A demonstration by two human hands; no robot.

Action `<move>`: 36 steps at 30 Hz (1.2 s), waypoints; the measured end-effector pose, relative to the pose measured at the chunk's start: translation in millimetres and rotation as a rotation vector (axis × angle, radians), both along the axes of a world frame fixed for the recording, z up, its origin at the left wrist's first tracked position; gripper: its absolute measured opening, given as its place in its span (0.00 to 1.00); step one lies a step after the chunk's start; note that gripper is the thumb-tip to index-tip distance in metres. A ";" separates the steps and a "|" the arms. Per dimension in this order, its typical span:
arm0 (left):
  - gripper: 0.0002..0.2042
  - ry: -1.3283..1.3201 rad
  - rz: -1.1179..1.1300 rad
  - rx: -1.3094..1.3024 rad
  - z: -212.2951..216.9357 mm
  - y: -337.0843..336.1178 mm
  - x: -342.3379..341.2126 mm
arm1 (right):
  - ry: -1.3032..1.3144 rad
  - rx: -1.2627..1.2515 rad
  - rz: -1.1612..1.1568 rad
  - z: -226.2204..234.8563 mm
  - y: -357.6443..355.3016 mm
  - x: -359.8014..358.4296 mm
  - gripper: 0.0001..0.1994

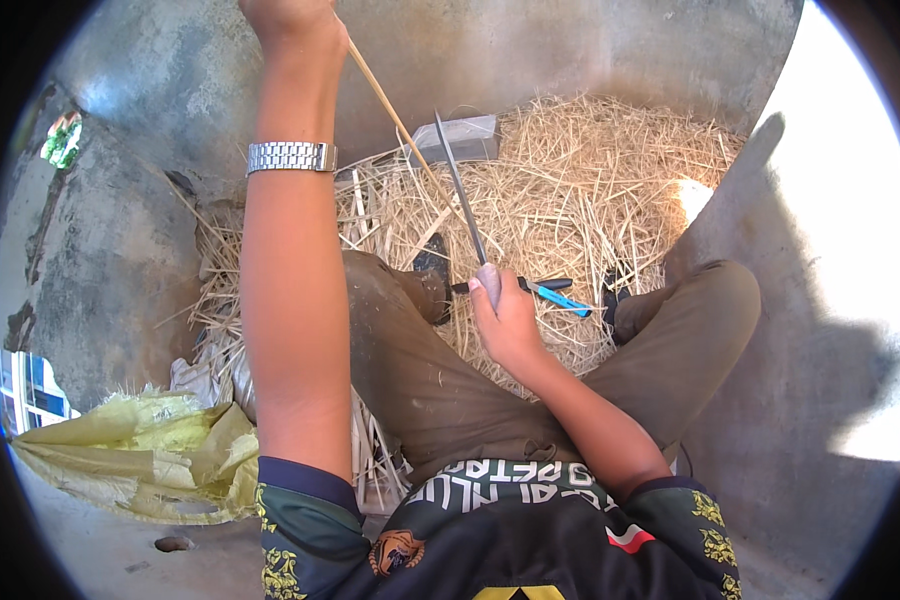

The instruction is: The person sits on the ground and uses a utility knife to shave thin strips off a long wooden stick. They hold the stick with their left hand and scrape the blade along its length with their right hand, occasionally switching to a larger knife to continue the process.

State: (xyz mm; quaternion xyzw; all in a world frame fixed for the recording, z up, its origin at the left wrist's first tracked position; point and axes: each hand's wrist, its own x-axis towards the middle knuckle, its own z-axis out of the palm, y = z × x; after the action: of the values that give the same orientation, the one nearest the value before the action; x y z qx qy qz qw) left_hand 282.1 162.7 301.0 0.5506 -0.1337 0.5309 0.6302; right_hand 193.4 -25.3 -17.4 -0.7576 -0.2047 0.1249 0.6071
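A floor thickly strewn with pale, straw-like strips [610, 190] spreads around and beyond the right hand [508, 320]. On the strips, a grey rectangular block [470, 137] lies farther ahead; slim blue and black items [562, 299] lie just right of the hand.

This looks like a bare, makeshift spot for handwork. Rough grey walls [620, 60], stained and seemingly of concrete, close it in; daylight comes through gaps, one of them an opening [62, 140] with greenery beyond. A thick litter of pale, straw-like strips [610, 190] covers the floor. A long knife [459, 187] and a slender stick [385, 95] above that litter, a grey block [460, 138] and a frayed yellow sheet [160, 460] suggest simple craft work.
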 end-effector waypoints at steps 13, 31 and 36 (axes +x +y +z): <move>0.18 0.073 -0.013 0.031 -8.8 -6.3 3.4 | 0.129 -0.057 0.109 -28.9 1.1 0.6 0.17; 0.20 -0.142 0.157 -0.041 -10.2 14.4 -2.9 | -0.048 -0.163 0.070 -47.5 -15.6 23.3 0.19; 0.21 -0.133 0.140 -0.099 -8.6 11.2 -8.0 | -0.106 -0.116 0.082 -3.9 -18.2 15.6 0.19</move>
State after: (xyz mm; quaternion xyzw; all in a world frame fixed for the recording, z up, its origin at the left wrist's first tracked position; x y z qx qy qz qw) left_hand 274.1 173.9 292.4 0.4902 -0.1100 0.6148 0.6080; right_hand 209.0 -43.5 -21.2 -0.7879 -0.2601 0.1210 0.5449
